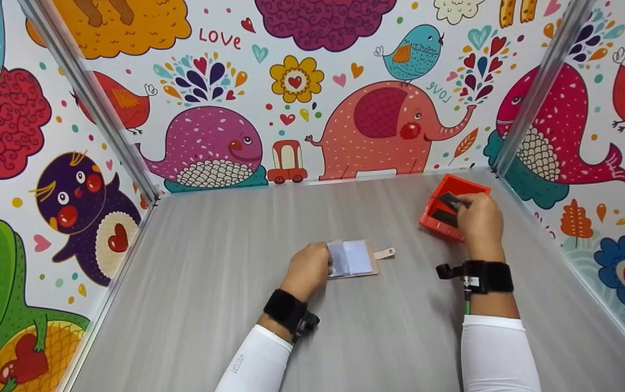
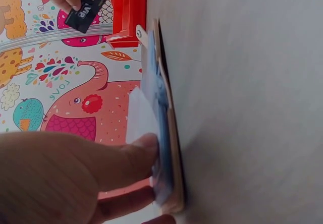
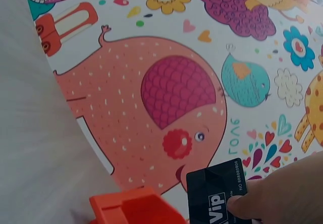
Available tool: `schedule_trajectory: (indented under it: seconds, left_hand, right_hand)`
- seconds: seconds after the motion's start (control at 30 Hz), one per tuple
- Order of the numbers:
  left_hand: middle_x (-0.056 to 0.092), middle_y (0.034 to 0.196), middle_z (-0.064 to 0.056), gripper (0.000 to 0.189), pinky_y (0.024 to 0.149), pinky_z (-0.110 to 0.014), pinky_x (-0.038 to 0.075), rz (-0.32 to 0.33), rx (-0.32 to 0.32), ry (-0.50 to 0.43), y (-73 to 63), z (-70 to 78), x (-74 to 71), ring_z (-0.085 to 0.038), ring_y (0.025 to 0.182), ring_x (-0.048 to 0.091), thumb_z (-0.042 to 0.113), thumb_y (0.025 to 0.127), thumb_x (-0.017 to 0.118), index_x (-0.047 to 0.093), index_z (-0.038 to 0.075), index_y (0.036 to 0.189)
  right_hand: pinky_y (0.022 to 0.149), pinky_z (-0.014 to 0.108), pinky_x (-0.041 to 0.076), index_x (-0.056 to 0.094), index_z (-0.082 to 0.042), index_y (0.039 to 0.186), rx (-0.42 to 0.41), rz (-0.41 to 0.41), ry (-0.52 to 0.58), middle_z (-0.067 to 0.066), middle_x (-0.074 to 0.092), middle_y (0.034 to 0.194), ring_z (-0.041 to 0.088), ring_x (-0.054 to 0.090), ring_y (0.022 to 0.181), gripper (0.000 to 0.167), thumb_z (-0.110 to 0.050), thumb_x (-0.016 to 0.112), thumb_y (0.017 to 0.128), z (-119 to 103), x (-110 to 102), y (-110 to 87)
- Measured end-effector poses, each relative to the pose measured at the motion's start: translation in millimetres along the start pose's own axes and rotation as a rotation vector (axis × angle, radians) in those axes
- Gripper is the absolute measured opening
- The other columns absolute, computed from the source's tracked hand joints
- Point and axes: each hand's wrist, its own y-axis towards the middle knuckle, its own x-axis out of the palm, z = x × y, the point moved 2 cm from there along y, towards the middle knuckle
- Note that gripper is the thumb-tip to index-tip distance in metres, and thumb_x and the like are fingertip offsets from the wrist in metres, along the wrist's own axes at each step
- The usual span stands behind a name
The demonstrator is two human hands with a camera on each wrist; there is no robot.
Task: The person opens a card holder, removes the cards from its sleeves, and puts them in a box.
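Note:
A small card holder (image 1: 360, 258) lies opened on the table, its clear plastic sleeves (image 2: 142, 114) showing and its snap strap (image 1: 384, 253) pointing right. My left hand (image 1: 307, 269) is at its left side, thumb and fingers pinching the sleeves. Over at the right, my right hand (image 1: 482, 220) pinches a black card (image 3: 214, 193) printed "Vip" between thumb and fingers. That card is held above the red plastic box (image 1: 435, 222). Another dark card (image 1: 444, 218) rests inside the box. The right hand's fingertips are partly hidden in the head view.
The grey wood-grain table (image 1: 209, 245) is enclosed by walls (image 1: 345, 65) printed with cartoon animals. Metal corner posts (image 1: 535, 87) rise at the back left and back right. The red box stands near the back right corner.

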Motion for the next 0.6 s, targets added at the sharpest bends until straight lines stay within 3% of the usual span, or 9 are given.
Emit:
schedule_trajectory:
  seconds: [0.27,0.47,0.6]
  left_hand:
    - [0.080,0.097,-0.005,0.014,0.080,-0.045,0.064,0.006,-0.001,-0.003,-0.2,0.0,0.3,-0.027,0.091,0.076,0.016,0.084,0.095,0.081,0.012,0.085]
    - [0.080,0.096,-0.005,0.013,0.079,-0.044,0.063,0.010,-0.001,-0.002,0.4,-0.5,0.2,-0.026,0.089,0.075,0.015,0.084,0.094,0.081,0.012,0.085]
    - [0.080,0.095,-0.005,0.013,0.079,-0.044,0.063,0.008,-0.002,-0.004,0.9,-0.7,0.6,-0.026,0.089,0.075,0.014,0.084,0.094,0.081,0.012,0.085]
  right_hand:
    - [0.123,0.064,0.050,0.077,-0.006,0.141,0.066,-0.036,-0.046,0.026,0.072,0.147,0.046,0.064,0.132,0.039,-0.005,0.056,0.108,13.6,13.2,6.2]
    - [0.112,0.064,0.055,0.081,-0.003,0.131,-0.031,0.033,-0.112,0.029,0.078,0.133,0.049,0.067,0.117,0.038,0.000,0.056,0.103,15.8,27.1,3.9]
    - [0.103,0.063,0.057,0.084,-0.003,0.124,-0.047,0.050,-0.155,0.029,0.079,0.123,0.048,0.066,0.106,0.040,0.002,0.053,0.100,16.5,35.3,1.7]
